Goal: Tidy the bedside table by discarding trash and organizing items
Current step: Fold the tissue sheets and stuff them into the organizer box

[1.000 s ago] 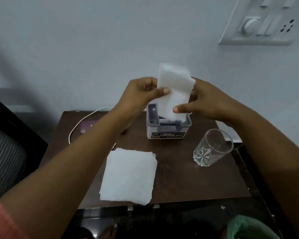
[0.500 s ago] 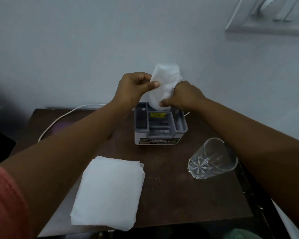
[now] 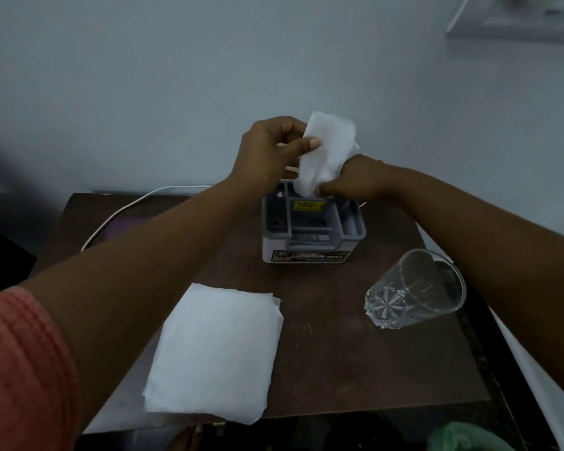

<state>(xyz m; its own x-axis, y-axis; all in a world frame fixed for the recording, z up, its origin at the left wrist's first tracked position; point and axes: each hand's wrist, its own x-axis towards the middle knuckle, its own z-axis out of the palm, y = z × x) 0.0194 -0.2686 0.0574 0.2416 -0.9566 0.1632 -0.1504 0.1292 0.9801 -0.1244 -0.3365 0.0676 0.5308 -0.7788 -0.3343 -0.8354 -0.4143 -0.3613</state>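
Observation:
A white tissue stands folded above the back of a grey compartmented organizer box on the dark brown bedside table. My left hand pinches the tissue's upper left edge between thumb and fingers. My right hand grips its lower end, which dips into the box's rear slot. A stack of flat white tissues lies at the table's front left. A clear glass tumbler lies on its side at the right.
A white cable runs across the table's back left, by a purplish flat item. A green plastic bag sits on the floor at the front right. A switchboard hangs on the wall, upper right.
The tissue was flat and held up by both hands; it is now folded narrower and lowered, with its bottom end inside the organizer. The camera has tilted down and closer.

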